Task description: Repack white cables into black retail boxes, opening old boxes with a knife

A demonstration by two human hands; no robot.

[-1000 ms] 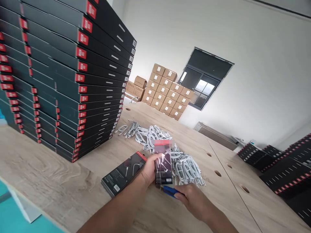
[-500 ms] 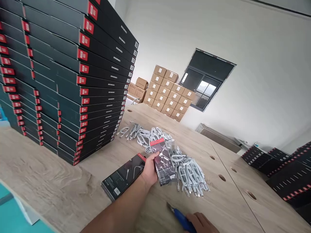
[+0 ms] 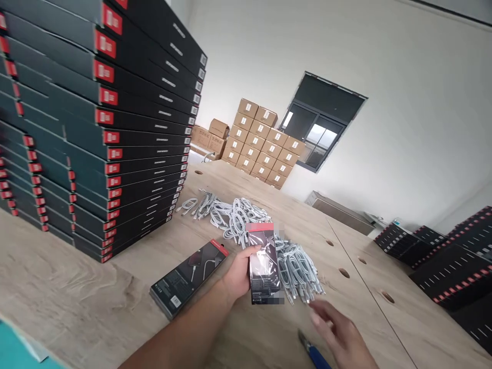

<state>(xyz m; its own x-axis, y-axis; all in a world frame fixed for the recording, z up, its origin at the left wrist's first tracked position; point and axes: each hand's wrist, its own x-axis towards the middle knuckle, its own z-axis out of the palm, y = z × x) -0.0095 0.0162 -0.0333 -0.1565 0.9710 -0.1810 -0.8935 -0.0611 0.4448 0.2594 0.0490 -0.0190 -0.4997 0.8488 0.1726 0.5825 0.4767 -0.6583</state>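
Observation:
My left hand [image 3: 239, 274] is closed around a flat, dark package [image 3: 264, 261] with a red top edge and a cable picture on its glossy face. My right hand [image 3: 340, 328] hovers over the table at the lower right, holding nothing, thumb and fingers apart. A blue-handled tool [image 3: 317, 356] with a dark metal tip lies just left of it, partly below the frame edge. Behind the package spread coiled grey-white cables [image 3: 300, 269], with more coiled cables [image 3: 238, 212] farther back. Similar dark packages [image 3: 188, 277] lie in a small stack left of my left forearm.
A tall stack of black boxes with red labels [image 3: 142, 154] stands at the left. More black boxes [image 3: 453, 271] are at the right. Brown cartons [image 3: 255, 141] are piled beyond the wooden table [image 3: 292, 205], which has several round holes.
My right hand has come off the blue-handled tool and moved up, its fingers opening. My left hand still holds the package, now turned more upright. The view has shifted slightly right.

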